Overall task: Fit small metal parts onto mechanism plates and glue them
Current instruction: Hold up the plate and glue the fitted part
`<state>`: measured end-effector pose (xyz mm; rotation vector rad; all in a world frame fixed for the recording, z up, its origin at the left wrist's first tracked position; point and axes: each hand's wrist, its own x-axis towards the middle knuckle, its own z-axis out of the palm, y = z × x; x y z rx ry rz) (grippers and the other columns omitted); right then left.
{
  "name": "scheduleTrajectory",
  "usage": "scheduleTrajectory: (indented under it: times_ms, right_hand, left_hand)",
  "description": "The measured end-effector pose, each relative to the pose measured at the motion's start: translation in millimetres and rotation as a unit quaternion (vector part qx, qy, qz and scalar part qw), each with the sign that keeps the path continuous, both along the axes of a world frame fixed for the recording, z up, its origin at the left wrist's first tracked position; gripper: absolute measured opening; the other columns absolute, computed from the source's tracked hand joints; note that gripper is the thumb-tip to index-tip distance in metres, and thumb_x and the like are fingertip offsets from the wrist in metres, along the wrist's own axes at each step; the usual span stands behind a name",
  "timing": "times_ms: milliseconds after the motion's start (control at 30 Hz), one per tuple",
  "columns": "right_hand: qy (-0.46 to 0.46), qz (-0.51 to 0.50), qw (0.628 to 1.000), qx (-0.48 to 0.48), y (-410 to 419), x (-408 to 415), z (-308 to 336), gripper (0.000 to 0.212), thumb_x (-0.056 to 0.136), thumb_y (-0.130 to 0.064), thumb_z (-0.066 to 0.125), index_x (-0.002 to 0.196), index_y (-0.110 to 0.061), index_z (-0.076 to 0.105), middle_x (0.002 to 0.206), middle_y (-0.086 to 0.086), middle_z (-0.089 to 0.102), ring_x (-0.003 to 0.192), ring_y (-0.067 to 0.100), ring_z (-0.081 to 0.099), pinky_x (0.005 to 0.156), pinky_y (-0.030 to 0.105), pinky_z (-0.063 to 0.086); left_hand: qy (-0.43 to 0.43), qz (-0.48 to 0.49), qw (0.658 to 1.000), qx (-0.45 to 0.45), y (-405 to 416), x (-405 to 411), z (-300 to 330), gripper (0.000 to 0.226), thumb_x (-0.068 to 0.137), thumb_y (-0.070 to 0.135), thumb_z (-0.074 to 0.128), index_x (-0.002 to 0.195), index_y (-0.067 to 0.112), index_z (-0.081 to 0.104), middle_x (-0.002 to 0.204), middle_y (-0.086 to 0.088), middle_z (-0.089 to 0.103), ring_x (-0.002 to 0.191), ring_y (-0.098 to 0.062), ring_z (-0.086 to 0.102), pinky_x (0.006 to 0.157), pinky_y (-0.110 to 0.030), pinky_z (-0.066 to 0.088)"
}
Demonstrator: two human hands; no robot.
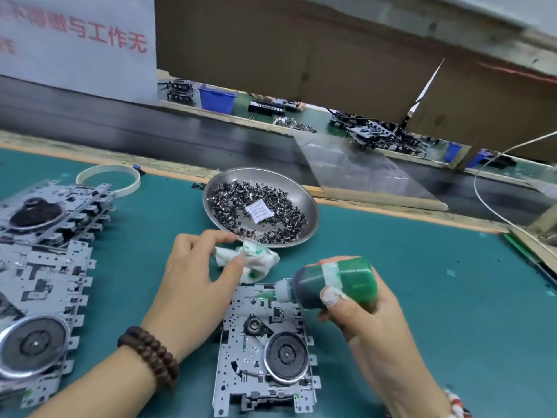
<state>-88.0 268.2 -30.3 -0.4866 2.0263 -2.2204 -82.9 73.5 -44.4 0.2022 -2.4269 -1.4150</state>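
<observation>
A metal mechanism plate (265,354) with a black flywheel lies flat on the green mat in front of me. My right hand (370,324) grips a green glue bottle (334,283) held sideways, its white nozzle pointing left over the plate's far edge. My left hand (193,279) pinches a crumpled white cloth (253,260) stained green, just beyond the plate. Behind the cloth stands a round steel dish (312,220) holding several small dark metal parts and a white paper packet.
Stacks of mechanism plates (45,267) fill the left of the mat. A white ring (108,179) lies behind them. A black conveyor belt (150,131) runs along the bench's far edge, with a clear plastic sheet (361,173) and cardboard beyond. A white cable (482,194) loops at right.
</observation>
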Motion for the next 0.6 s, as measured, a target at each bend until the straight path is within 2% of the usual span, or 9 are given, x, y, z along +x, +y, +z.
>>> scheduleTrajectory:
  times_ms: [100, 200, 267, 367, 467, 533, 600]
  right_hand:
    - [-0.002, -0.003, 1.000, -0.022, 2, -1, 2, 0.034, 0.051, -0.038, 0.082, 0.083, -0.033, 0.070, 0.079, -0.003, 0.071, 0.071, 0.007, 0.064, 0.059, 0.018, 0.050]
    - [-0.003, 0.000, 0.999, -0.046, 3, -1, 5, 0.028, 0.055, -0.031, 0.076, 0.081, -0.033, 0.070, 0.076, -0.004, 0.070, 0.068, 0.006, 0.063, 0.057, 0.018, 0.051]
    - [-0.009, 0.000, 0.998, -0.060, 3, -1, 5, 0.027, 0.054, -0.029, 0.076, 0.080, -0.032, 0.068, 0.074, -0.004, 0.068, 0.065, 0.008, 0.062, 0.057, 0.020, 0.051]
    - [-0.044, -0.004, 0.996, -0.080, 6, -3, 3, 0.039, 0.058, -0.018, 0.076, 0.093, -0.018, 0.058, 0.079, 0.003, 0.071, 0.072, 0.017, 0.069, 0.059, 0.022, 0.053]
    - [-0.090, 0.002, 0.992, -0.084, 9, -5, 1, 0.036, 0.066, -0.011, 0.067, 0.097, -0.008, 0.048, 0.085, 0.007, 0.073, 0.080, 0.023, 0.071, 0.061, 0.023, 0.054]
    - [-0.084, -0.012, 0.995, -0.042, 10, -7, -1, 0.037, 0.068, -0.016, 0.067, 0.100, -0.008, 0.051, 0.086, 0.004, 0.073, 0.079, 0.019, 0.070, 0.067, 0.026, 0.056]
    - [-0.061, -0.034, 0.997, 0.014, 10, -8, -3, 0.038, 0.068, -0.023, 0.068, 0.103, -0.013, 0.057, 0.086, -0.003, 0.071, 0.076, 0.012, 0.068, 0.074, 0.030, 0.056]
  left_hand:
    - [-0.083, -0.011, 0.996, -0.038, -8, 23, -1, 0.027, 0.085, 0.041, 0.050, 0.110, 0.042, 0.041, 0.078, 0.005, 0.055, 0.068, -0.003, 0.053, 0.062, -0.019, 0.036]
    - [-0.163, -0.051, 0.985, -0.013, -9, 44, -1, 0.030, 0.084, 0.040, 0.055, 0.108, 0.046, 0.036, 0.075, 0.024, 0.062, 0.053, 0.003, 0.055, 0.062, -0.018, 0.043]
    - [-0.196, -0.079, 0.977, 0.033, -6, 51, 2, 0.033, 0.084, 0.037, 0.057, 0.107, 0.046, 0.035, 0.066, 0.019, 0.064, 0.046, 0.001, 0.054, 0.061, -0.015, 0.040]
    - [-0.213, -0.113, 0.966, 0.093, 0, 53, 5, 0.041, 0.084, 0.030, 0.061, 0.110, 0.046, 0.034, 0.052, 0.011, 0.059, 0.043, 0.001, 0.047, 0.050, -0.008, 0.033]
    - [-0.222, -0.103, 0.956, 0.161, 2, 53, 2, 0.046, 0.082, 0.014, 0.066, 0.115, 0.037, 0.042, 0.047, 0.006, 0.056, 0.040, -0.004, 0.046, 0.044, -0.010, 0.033]
    - [-0.230, -0.102, 0.940, 0.232, 0, 54, 1, 0.049, 0.077, 0.006, 0.071, 0.115, 0.028, 0.049, 0.051, -0.002, 0.059, 0.047, -0.014, 0.050, 0.048, -0.020, 0.038]
    - [-0.236, -0.110, 0.924, 0.279, -5, 56, 2, 0.055, 0.065, 0.007, 0.077, 0.112, 0.024, 0.054, 0.064, -0.018, 0.065, 0.061, -0.022, 0.054, 0.059, -0.028, 0.040]
